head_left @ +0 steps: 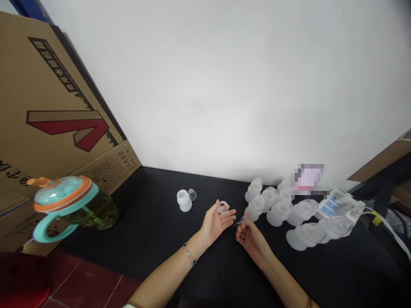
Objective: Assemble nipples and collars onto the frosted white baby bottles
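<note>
Ring (223,207) rested on left hand (218,220) fingertips. Small part (243,221) sat pinched in right hand (247,235) fingers, just right of ring. Plastic cups (282,209) clustered right of and behind right fingers. Jug (70,205) stood far left, before cardboard box (48,107).

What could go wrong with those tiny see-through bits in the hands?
The clear ring only rests on the open left hand, so it might roll off onto the black table. The tiny clear piece pinched in the right hand could slip and be hard to spot. The frosted cups crowd close by; a bump might topple them.
</note>
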A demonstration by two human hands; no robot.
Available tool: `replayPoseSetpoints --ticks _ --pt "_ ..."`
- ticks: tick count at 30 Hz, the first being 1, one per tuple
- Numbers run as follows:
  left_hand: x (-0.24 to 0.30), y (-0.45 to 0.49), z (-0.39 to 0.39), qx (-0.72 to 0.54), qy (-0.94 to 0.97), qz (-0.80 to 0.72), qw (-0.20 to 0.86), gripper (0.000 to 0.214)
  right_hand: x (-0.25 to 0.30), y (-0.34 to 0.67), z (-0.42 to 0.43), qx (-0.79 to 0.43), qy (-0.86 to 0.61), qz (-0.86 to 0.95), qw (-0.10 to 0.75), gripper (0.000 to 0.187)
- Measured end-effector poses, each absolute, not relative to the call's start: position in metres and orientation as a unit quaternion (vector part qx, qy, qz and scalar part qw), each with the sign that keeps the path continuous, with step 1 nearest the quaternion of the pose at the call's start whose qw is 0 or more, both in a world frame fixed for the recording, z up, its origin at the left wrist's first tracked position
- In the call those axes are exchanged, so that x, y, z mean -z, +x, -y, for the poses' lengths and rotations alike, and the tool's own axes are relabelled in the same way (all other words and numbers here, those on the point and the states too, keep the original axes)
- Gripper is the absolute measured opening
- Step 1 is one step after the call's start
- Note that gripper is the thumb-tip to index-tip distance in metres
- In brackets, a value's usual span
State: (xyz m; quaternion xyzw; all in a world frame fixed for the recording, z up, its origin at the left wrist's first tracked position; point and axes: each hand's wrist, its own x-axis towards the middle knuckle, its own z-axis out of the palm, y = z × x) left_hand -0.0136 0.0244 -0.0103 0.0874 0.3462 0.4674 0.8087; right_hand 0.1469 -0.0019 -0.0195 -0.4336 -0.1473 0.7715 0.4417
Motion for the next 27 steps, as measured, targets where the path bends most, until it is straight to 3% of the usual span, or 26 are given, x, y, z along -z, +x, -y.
replayPoseSetpoints --ticks 16,27 --pt "0.013 -0.014 -0.025 -0.446 0.099 -0.362 0.813 0.05 0.016 0.142 0.002 -0.761 -0.45 0.158 0.439 0.049" --pt "0.006 -0.015 -0.021 -0.462 0.146 -0.358 0.798 0.039 0.008 0.145 0.008 -0.782 -0.411 0.184 0.431 0.025"
